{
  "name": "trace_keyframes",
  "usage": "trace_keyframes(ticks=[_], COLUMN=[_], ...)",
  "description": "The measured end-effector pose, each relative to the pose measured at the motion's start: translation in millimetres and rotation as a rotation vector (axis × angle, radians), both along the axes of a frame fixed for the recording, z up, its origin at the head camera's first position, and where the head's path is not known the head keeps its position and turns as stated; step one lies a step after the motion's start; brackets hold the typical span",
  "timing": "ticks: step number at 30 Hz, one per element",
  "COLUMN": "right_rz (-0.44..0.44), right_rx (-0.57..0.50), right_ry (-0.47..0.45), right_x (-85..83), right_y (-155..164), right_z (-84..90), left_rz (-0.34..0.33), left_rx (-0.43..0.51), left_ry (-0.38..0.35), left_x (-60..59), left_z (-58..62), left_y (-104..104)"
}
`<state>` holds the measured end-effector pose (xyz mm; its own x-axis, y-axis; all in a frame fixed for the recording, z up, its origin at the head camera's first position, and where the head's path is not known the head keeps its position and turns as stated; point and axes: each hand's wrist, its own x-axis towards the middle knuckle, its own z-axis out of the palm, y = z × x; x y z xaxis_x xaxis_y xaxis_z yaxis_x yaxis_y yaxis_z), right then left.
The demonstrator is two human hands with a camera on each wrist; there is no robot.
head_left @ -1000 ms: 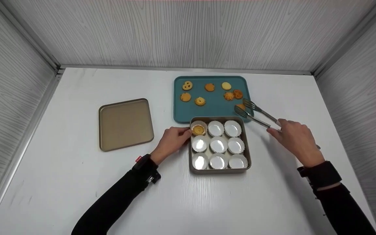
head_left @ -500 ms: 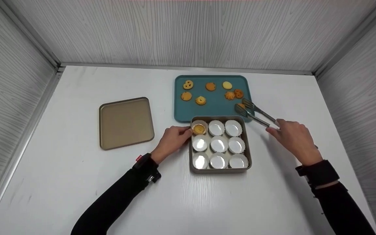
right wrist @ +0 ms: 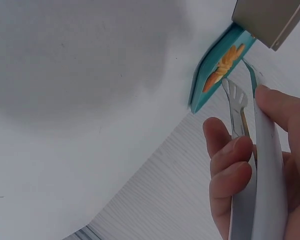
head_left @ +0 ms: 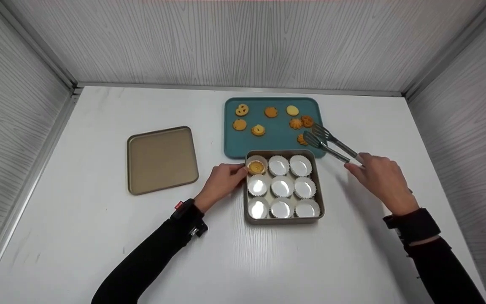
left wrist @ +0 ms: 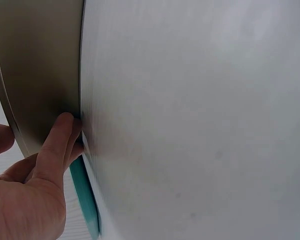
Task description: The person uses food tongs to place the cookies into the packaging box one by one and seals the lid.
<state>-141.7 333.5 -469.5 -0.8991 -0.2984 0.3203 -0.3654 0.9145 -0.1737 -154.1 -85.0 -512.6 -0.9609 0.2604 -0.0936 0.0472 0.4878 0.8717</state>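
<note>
In the head view my right hand (head_left: 382, 181) holds metal tongs (head_left: 338, 147) over the right part of a teal tray (head_left: 268, 145). Their slotted ends stand apart; the nearer one partly covers a ridged cookie (head_left: 302, 139), and no cookie shows clasped between them. The right wrist view shows my thumb and curled fingers around the tongs' handles. My left hand (head_left: 222, 182) holds the left wall of a square metal tin (head_left: 284, 221), thumb at the rim, fingers against the outside. Inside are rows of white paper cups (head_left: 282, 187); the far-left cup holds a round cookie (head_left: 256, 167).
Several other cookies lie on the teal tray, among them a pretzel-shaped cookie (head_left: 241, 109) and a pale oval cookie (head_left: 292, 110). A flat bronze lid (head_left: 163, 160) lies to the left. Grey wood-patterned walls (head_left: 243, 46) enclose the white table (head_left: 226, 261).
The ridged cookie has shifted slightly left on the tray and shows more beside the tongs. The tongs' ends have moved a little away from me. The left hand stays at the tin.
</note>
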Motion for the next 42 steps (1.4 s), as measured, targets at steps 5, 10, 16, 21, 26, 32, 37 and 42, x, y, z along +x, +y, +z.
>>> trace_keyframes(ticks=[5, 10, 16, 21, 26, 32, 37, 42], right_rz=[-0.008, -0.024, -0.018, 0.006, 0.021, 0.054, 0.073, 0.093], right_rx=[-0.009, 0.010, 0.009, 0.011, -0.025, -0.067, -0.090, -0.077], right_ry=[-0.064, -0.095, -0.110, -0.061, -0.025, 0.036, 0.050, 0.049], right_x=[-4.9, -8.6, -7.4, -5.5, -1.0, 8.5, 19.6, 29.6], right_y=[-5, -10, -10, -7, -6, -6, -9, -15], right_z=[-1.9, -4.3, -5.8, -9.6, -4.0, 9.2, 18.1, 24.3], left_rz=[0.002, 0.002, 0.003, 0.005, 0.005, -0.002, -0.004, 0.001], left_rx=[0.001, 0.001, 0.001, -0.005, -0.006, -0.012, -0.015, -0.012], left_ry=[0.006, 0.018, 0.008, 0.010, 0.009, 0.012, 0.008, 0.003], left_x=[-0.4, -0.9, -0.6, 0.0, -0.1, -0.6, -0.5, -0.5], left_z=[-1.0, -1.5, -0.3, -1.5, -0.9, -0.8, -1.1, -0.2], left_y=[0, 0, 0, 0, 0, 0, -1, 0])
